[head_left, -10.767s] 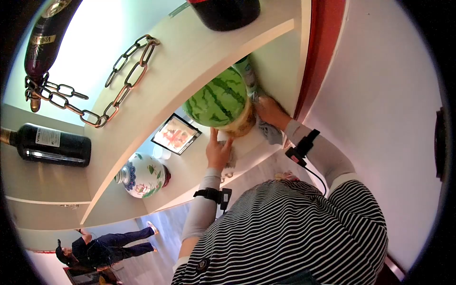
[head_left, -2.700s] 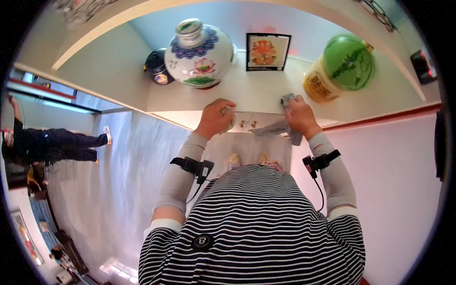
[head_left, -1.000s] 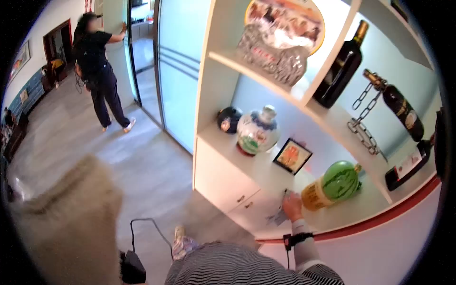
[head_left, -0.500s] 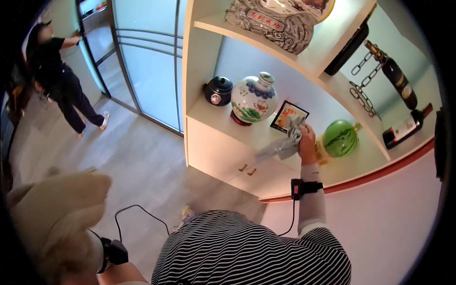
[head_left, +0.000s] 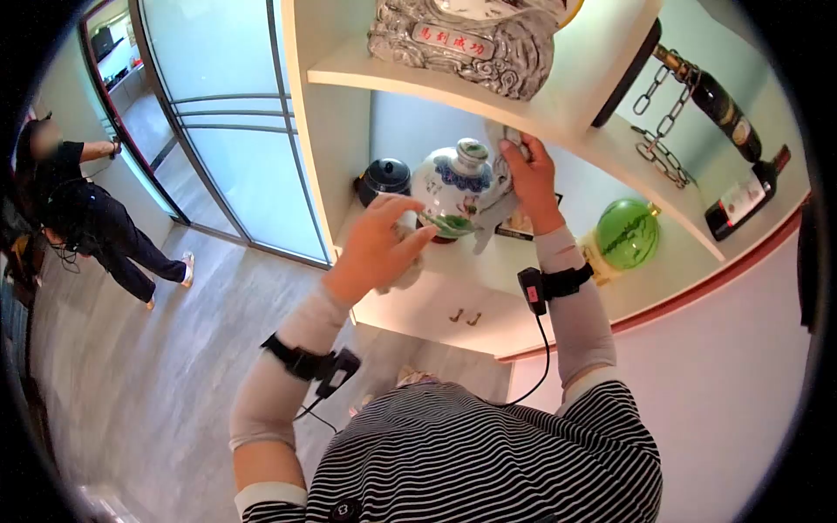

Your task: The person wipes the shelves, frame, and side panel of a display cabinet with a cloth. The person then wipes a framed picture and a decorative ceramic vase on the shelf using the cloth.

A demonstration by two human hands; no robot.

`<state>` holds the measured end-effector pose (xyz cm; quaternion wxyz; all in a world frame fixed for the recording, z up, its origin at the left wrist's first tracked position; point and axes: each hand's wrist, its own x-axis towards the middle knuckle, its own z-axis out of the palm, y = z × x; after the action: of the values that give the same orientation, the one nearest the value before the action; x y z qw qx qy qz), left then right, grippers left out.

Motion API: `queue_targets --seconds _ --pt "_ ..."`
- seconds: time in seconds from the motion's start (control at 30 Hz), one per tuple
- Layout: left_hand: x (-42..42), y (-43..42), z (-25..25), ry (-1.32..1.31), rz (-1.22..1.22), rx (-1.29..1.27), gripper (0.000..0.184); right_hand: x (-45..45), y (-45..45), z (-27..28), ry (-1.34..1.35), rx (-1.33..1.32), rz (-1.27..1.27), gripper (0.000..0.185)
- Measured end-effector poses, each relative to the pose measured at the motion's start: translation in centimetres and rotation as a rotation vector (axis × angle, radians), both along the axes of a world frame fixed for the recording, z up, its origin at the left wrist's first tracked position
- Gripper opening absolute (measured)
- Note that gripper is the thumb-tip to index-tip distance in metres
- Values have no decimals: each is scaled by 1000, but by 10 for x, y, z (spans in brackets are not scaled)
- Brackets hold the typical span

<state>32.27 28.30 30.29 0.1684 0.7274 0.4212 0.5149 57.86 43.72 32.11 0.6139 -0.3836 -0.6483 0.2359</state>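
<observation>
My left hand (head_left: 377, 244) is in front of the vase, its thumb and forefinger spread, with a pale cloth (head_left: 406, 268) held under the palm. Higher up, my right hand (head_left: 534, 185) pinches a grey cloth (head_left: 497, 209), which hangs down along the right side of the white floral vase (head_left: 452, 185). Left of the vase is a dark lidded jar (head_left: 385, 177). A framed picture (head_left: 516, 225) stands behind my right wrist, mostly hidden. The green watermelon-patterned container (head_left: 628, 234) lies tilted to the right of my right forearm.
Above is a shelf (head_left: 410, 80) with a grey carved ornament (head_left: 458, 48). Chained wine bottle (head_left: 724, 113) and another bottle (head_left: 748, 193) sit at the right. A person (head_left: 96, 209) stands by the sliding glass door (head_left: 235, 166) at the left. Cupboard handles (head_left: 465, 317) are below.
My right hand has lifted the grey cloth leftward from the picture to beside the vase. My left hand has come up from the lower left to the vase's front.
</observation>
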Motion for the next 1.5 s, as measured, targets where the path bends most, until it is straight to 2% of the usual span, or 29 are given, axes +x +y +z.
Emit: queue_targets --seconds 0.03,0.1,0.17,0.23,0.27,0.4,0.47,0.53,0.57,0.63,0.67,0.77,0.83,0.93,1.0,1.03,1.1,1.2,1.27,1.4,1.5 --pt "9 19 -2 -18 26 48 36 -6 2 6 5 8 8 35" --pt "23 54 -1 4 82 23 41 -17 -1 23 -253 -38 85 38" --pt "33 79 2 22 132 -10 46 -17 16 16 -288 12 141 38" --pt "38 100 8 10 134 -243 56 -20 13 25 -497 8 142 41" --pt "40 112 6 46 134 -172 62 -17 19 25 -535 -20 203 42" --pt "52 136 -1 97 69 -146 65 -10 36 26 -696 -92 251 46" --pt "59 142 0 58 -11 -264 68 -11 41 30 -687 -167 323 45" --pt "64 144 -3 35 10 -271 68 -8 53 27 -670 -236 385 44" --pt "66 146 -3 11 43 -270 68 -4 67 15 -731 -46 295 43" --pt "67 144 0 19 56 -253 67 9 99 -16 -789 136 191 42" --pt "67 143 0 24 86 -235 65 20 118 -38 -745 166 102 36" --pt "70 142 -1 31 117 -291 62 26 115 -49 -637 191 -53 29" --pt "70 142 -1 60 119 -281 60 26 104 -46 -574 184 -119 28" --pt "68 143 0 81 110 -276 57 17 86 -32 -659 185 -124 33" --pt "67 146 0 68 96 -278 55 -4 57 -2 -541 21 171 37" --pt "67 146 -1 59 83 -260 52 -12 46 12 -543 22 169 37" --pt "66 148 -7 54 67 -244 50 -24 30 31 -835 199 114 38" --pt "67 153 -10 89 96 -219 46 -25 40 36 -984 282 76 37" --pt "66 152 -10 63 99 -238 42 -24 61 31 -989 263 86 38" --pt "67 154 -11 -6 96 -263 42 -16 88 13 -903 215 62 38" --pt "66 152 -7 -48 62 -255 45 6 104 -3 -819 245 -45 39"
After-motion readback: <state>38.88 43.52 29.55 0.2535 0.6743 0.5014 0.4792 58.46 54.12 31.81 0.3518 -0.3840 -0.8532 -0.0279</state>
